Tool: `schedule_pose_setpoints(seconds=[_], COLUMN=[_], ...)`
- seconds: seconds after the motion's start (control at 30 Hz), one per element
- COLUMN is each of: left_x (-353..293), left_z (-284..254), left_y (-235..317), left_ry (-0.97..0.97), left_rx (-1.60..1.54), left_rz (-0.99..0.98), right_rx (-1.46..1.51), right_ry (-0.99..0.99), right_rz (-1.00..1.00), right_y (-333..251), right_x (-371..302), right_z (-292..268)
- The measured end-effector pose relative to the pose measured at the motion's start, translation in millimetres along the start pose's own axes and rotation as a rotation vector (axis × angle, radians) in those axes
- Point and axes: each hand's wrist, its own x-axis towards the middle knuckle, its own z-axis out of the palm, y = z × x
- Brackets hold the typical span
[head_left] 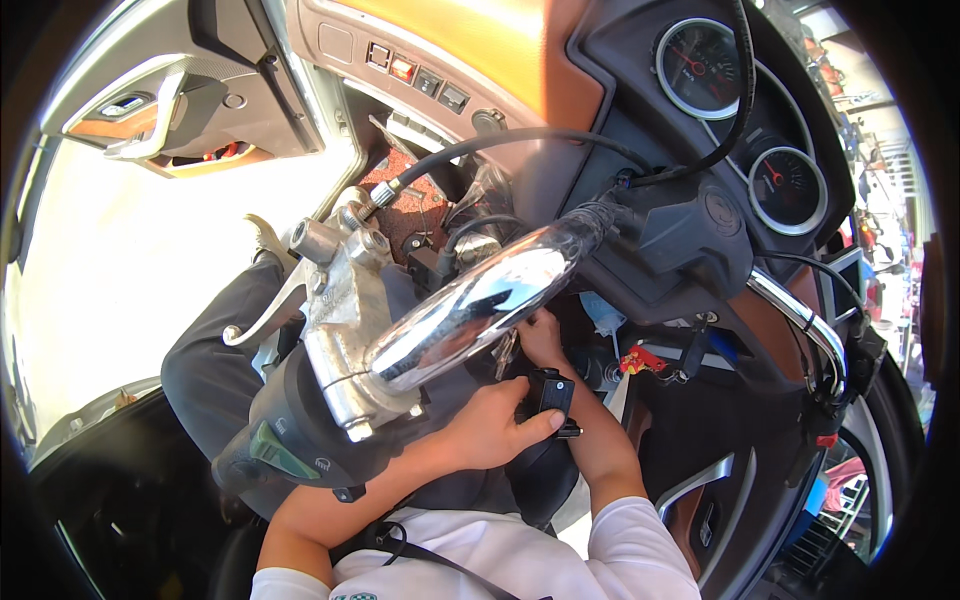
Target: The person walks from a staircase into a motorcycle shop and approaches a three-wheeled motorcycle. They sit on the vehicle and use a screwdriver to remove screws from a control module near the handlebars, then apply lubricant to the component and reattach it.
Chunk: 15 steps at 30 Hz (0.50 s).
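Fingers of the left hand [490,425] are curled narrowly around a small black plastic part [553,395], which is held just below the chrome handlebar [480,305] and close to the person's chest. The part stands roughly upright, its long axis running from the thumb up toward the bar. The right hand [545,335] is reached in above it — its fingers [528,322] are tucked under the chrome bar beside a hanging bunch of keys [505,352], and whether anything is pinched there cannot be told, since the bar hides the tips. The two hands are set close together, the left being the one on the black part, the right slightly farther up and deeper in.

Access is crowded: the grey metal brake-lever housing [345,310] and the dark rubber grip [290,440] lie across the left forearm, black cables [500,140] arc overhead, and the black switch housing [690,240] sits to the right. Round gauges [700,65] are seen beyond, well apart from both hands. A red connector [640,360] lies to the right of the right wrist.
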Motion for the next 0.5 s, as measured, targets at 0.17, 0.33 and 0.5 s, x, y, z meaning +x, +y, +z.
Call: schedule_pose_setpoints(seconds=[0.17, 0.33, 0.5], left_x=[-2, -6, -8], left_z=[3, 3, 5], left_y=[-4, -5, -8], left_ry=[-0.009, 0.009, 0.034], left_rx=[-0.018, -0.005, 0.023], left_rz=[-0.020, -0.024, 0.025], right_rx=[0.365, 0.783, 0.748], right_ry=[0.001, 0.018, 0.112], right_rz=[0.141, 0.235, 0.126], right_y=[-35, -63, -94], right_x=[-76, -147, -193], right_z=[-64, -102, -129])
